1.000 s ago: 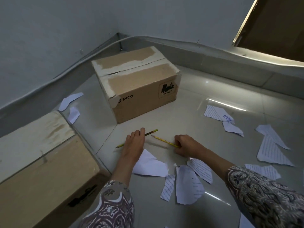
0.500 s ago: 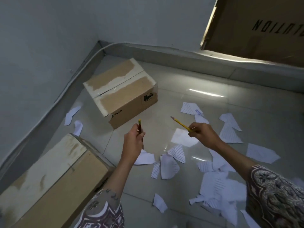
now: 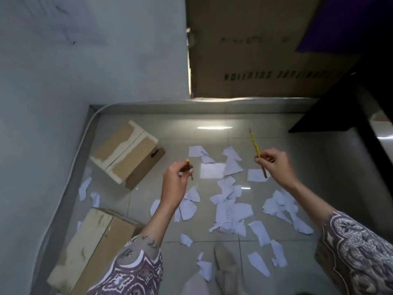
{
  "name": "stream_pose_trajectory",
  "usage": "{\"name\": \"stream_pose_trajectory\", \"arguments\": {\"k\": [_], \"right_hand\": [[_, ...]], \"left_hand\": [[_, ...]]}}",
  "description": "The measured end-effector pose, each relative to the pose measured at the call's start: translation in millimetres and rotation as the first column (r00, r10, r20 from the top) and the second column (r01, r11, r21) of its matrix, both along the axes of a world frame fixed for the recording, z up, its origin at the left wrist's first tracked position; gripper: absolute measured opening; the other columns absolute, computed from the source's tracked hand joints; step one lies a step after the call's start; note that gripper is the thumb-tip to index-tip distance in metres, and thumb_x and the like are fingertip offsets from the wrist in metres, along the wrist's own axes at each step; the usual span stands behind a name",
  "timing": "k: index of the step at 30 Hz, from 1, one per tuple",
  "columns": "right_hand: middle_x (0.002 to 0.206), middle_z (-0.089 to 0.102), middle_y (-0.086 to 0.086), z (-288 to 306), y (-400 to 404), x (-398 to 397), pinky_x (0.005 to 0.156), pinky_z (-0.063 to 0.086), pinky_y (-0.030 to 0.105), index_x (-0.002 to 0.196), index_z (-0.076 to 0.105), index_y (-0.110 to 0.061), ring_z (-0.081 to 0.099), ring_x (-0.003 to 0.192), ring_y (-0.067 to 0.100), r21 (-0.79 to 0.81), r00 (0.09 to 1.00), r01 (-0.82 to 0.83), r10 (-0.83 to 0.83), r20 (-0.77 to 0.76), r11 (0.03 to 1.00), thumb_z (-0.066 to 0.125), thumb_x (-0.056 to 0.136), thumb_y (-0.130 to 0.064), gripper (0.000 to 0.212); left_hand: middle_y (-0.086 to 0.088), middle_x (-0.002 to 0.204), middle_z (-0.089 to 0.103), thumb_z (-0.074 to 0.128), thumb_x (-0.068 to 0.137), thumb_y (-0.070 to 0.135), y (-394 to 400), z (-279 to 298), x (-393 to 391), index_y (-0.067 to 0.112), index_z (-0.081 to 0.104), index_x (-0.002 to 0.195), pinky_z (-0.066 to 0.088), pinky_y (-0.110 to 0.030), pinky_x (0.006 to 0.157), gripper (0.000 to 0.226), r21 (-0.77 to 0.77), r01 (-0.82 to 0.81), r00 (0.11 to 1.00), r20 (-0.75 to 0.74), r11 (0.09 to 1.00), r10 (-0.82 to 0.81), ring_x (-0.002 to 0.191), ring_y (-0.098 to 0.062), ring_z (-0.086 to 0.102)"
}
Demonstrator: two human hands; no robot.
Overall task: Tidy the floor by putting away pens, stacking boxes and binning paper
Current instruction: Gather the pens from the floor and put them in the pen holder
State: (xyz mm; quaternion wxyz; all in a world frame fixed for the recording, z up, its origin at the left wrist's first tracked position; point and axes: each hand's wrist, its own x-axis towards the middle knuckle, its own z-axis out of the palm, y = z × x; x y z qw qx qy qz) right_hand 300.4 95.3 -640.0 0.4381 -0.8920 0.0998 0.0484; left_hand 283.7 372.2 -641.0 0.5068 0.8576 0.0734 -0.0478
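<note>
My left hand [image 3: 175, 184] pinches a dark pencil with an orange end [image 3: 188, 165], held nearly end-on well above the floor. My right hand [image 3: 274, 163] grips a yellow pencil [image 3: 254, 143] that points up and slightly left. Below both hands, several torn white paper scraps [image 3: 230, 211] lie scattered over the grey tiled floor [image 3: 327, 179]. A small taped cardboard box [image 3: 127, 153] sits near the left wall corner. A second cardboard box [image 3: 91, 245] lies at the lower left.
A large cardboard carton with printed lettering [image 3: 255, 60] leans against the far wall. A black table frame [image 3: 348, 107] stands at the right. My foot [image 3: 225, 265] shows at the bottom centre among scraps. Grey walls [image 3: 63, 81] close the left side.
Both hands lifted the pencils off the floor and rose with them. The view pulled up and back, so the floor, boxes and scraps now lie farther below. The hands moved apart.
</note>
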Motion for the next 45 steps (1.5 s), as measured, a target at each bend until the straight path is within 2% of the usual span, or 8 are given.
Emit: {"name": "stream_pose_trajectory", "arguments": {"k": [7,13,19,23,26,29,39,45], "right_hand": [[0.067,0.061,0.005,120,-65,-59,0.050,0.043,0.006,0.078,0.059,-0.011,0.057,0.055,0.003,0.085,0.968,0.225,-0.232,0.096,0.971,0.059,0.084,0.003,0.015],[0.072,0.066,0.014,186,-117,-101,0.069,0.052,0.040,0.075,0.063,-0.014,0.063,0.065,0.028,0.239,0.893,0.402,-0.436,0.112,0.884,0.047,0.096,-0.022,0.028],[0.076,0.060,0.007,254,-188,-110,0.053,0.050,0.015,0.075,0.063,-0.024,0.059,0.060,0.011,0.208,0.822,0.446,-0.491,0.290,0.870,0.055,0.092,-0.017,0.020],[0.071,0.059,0.011,285,-241,-98,0.049,0.050,0.017,0.076,0.059,-0.017,0.060,0.054,0.011,0.261,0.780,0.429,-0.500,0.375,0.865,0.060,0.085,0.003,0.022],[0.069,0.059,0.010,306,-279,-79,0.050,0.053,0.019,0.077,0.056,-0.013,0.061,0.054,0.009,0.321,0.734,0.411,-0.518,0.438,0.853,0.060,0.083,0.008,0.022],[0.071,0.062,0.011,320,-316,-54,0.056,0.056,0.021,0.078,0.057,-0.013,0.064,0.056,0.011,0.382,0.696,0.412,-0.557,0.454,0.827,0.055,0.089,0.003,0.020],[0.085,0.066,0.005,337,-406,19,0.070,0.059,0.024,0.086,0.058,-0.021,0.069,0.077,0.016,0.441,0.519,0.489,-0.657,0.546,0.753,0.051,0.094,-0.013,0.014],[0.081,0.066,-0.006,330,-429,48,0.078,0.057,0.032,0.090,0.060,-0.017,0.069,0.082,0.011,0.369,0.537,0.552,-0.657,0.528,0.748,0.052,0.094,-0.016,0.009]], "left_hand": [[-0.010,0.084,0.068,0.061,0.086,0.002,-54,130,-14,0.004,0.069,0.091,0.052,-0.032,0.070,0.010,-0.038,0.119,0.992,0.033,0.992,-0.118,0.078,-0.020,0.063],[-0.005,0.083,0.067,0.060,0.088,0.004,-92,209,-26,0.004,0.068,0.093,0.054,-0.024,0.069,0.010,-0.075,0.264,0.962,0.086,0.962,-0.258,0.072,-0.007,0.063],[-0.010,0.081,0.066,0.060,0.087,0.001,-167,265,-4,0.002,0.068,0.092,0.056,-0.034,0.073,0.009,-0.119,0.370,0.923,0.156,0.921,-0.351,0.074,-0.018,0.063],[-0.006,0.078,0.067,0.062,0.086,0.001,-240,292,21,0.009,0.068,0.087,0.056,-0.024,0.068,0.011,-0.134,0.425,0.893,0.227,0.895,-0.390,0.068,-0.006,0.063],[-0.007,0.078,0.069,0.063,0.084,-0.002,-304,312,40,0.005,0.070,0.086,0.056,-0.033,0.075,0.010,-0.133,0.457,0.868,0.281,0.879,-0.409,0.070,-0.010,0.065],[-0.014,0.084,0.070,0.061,0.085,-0.002,-368,330,58,0.003,0.070,0.087,0.056,-0.039,0.080,0.010,-0.139,0.487,0.851,0.295,0.862,-0.433,0.078,-0.024,0.067],[-0.012,0.091,0.069,0.059,0.089,0.003,-510,346,124,0.008,0.070,0.099,0.053,-0.028,0.080,0.016,-0.145,0.502,0.829,0.363,0.853,-0.426,0.080,-0.018,0.061],[-0.008,0.095,0.069,0.057,0.090,0.005,-543,343,156,0.012,0.069,0.097,0.054,-0.033,0.087,0.016,-0.167,0.503,0.837,0.340,0.848,-0.429,0.092,-0.018,0.065]]}}
